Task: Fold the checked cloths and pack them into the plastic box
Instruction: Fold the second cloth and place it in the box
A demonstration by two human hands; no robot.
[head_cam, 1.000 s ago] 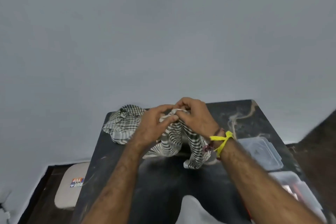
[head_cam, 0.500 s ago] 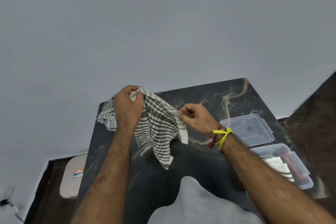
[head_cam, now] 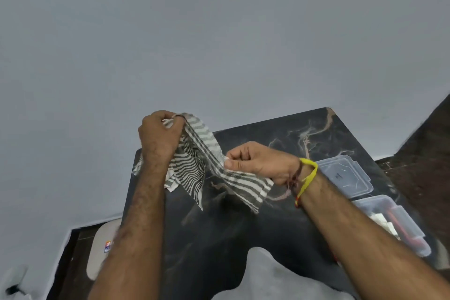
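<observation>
A grey-and-white checked cloth hangs in the air above the dark marble table. My left hand grips one corner of it, held high. My right hand pinches the cloth's edge lower and to the right, and the cloth sags between the two hands. Part of another checked cloth peeks out behind my left forearm on the table's far left. The clear plastic box stands at the table's right edge with something white and red inside. Its lid lies just beyond it.
A grey wall rises behind the table. A pale stool or seat with a sticker sits on the floor to the left of the table. My grey shirt fills the bottom middle of the view.
The hands have pulled apart from a bunched grip. The left hand rose with one corner, the right slid along the edge to the right, and the cloth spread out between them.
</observation>
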